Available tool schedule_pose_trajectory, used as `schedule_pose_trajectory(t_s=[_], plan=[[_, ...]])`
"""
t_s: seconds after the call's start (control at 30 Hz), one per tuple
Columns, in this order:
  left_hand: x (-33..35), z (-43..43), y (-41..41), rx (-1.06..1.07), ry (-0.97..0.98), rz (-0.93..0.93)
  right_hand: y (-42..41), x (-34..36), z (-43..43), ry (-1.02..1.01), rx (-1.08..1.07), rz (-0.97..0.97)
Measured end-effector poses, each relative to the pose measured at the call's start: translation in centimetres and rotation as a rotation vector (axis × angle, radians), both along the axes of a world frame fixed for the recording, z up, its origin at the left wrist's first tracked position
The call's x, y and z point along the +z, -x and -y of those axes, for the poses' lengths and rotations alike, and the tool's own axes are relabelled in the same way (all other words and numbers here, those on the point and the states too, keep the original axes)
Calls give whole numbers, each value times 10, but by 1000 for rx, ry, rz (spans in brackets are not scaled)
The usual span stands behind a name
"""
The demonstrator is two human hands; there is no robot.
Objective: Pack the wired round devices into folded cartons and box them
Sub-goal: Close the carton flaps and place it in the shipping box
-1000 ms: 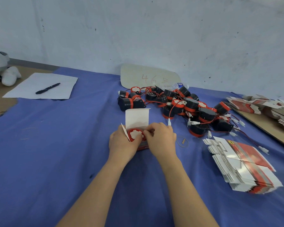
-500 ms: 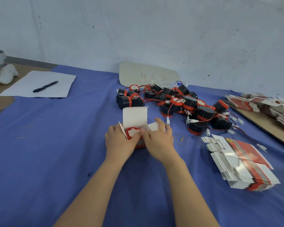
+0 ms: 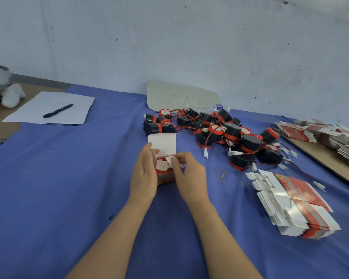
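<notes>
A small red carton (image 3: 166, 177) stands on the blue cloth between my hands, its white lid flap (image 3: 162, 144) upright. A round device with a white face (image 3: 162, 165) sits inside it. My left hand (image 3: 143, 174) grips the carton's left side. My right hand (image 3: 189, 175) pinches a small white side flap (image 3: 169, 160) over the device. A pile of black and red wired round devices (image 3: 220, 131) lies just behind. A stack of flat red and white cartons (image 3: 294, 202) lies to the right.
A sheet of paper (image 3: 48, 108) with a black pen (image 3: 57, 110) lies at the far left. A beige card (image 3: 179, 97) leans on the wall. More flat cartons (image 3: 320, 135) rest on a brown board at the right. A rubber band (image 3: 221, 175) lies near my right hand.
The device has sunk deeper into the carton. My right hand has shifted from pressing on the device to folding a side flap over it; my left hand now holds the carton's side.
</notes>
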State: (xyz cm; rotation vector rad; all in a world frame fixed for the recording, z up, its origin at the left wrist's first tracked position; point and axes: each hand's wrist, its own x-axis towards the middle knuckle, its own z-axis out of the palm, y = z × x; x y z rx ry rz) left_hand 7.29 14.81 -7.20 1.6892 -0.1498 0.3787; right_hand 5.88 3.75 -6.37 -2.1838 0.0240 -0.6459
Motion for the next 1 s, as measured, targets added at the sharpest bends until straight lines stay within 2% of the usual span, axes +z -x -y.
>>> schedule_pose_trajectory(t_s=[0.17,0.23,0.33,0.4,0.5,0.57,0.63,0.73,0.83,1.0], plan=[[-3,-2,0,86,-137,27,-4,-4,7,-189,51,-66],[-1,-3,-3,61,-92,-14,-5,-3,12,-261,87,-113],[1,-7,-7,-44,-48,-18,-5,1,16,-393,256,-128],[0,-9,-9,-51,-63,-22,-2,4,16,-340,307,-124],[-1,-12,-10,-63,-66,-83,3,10,27,-120,387,-213],[1,-16,-11,-106,9,-115,7,13,40,-120,519,-378],[4,-19,-10,-172,40,-134,10,14,44,-148,562,-451],[3,-21,-7,-290,-59,-94,9,11,39,-136,467,-343],[-2,-20,-6,-330,-217,29,7,9,35,-152,434,-272],[0,-16,-7,-263,-166,10,4,6,28,-219,379,-214]])
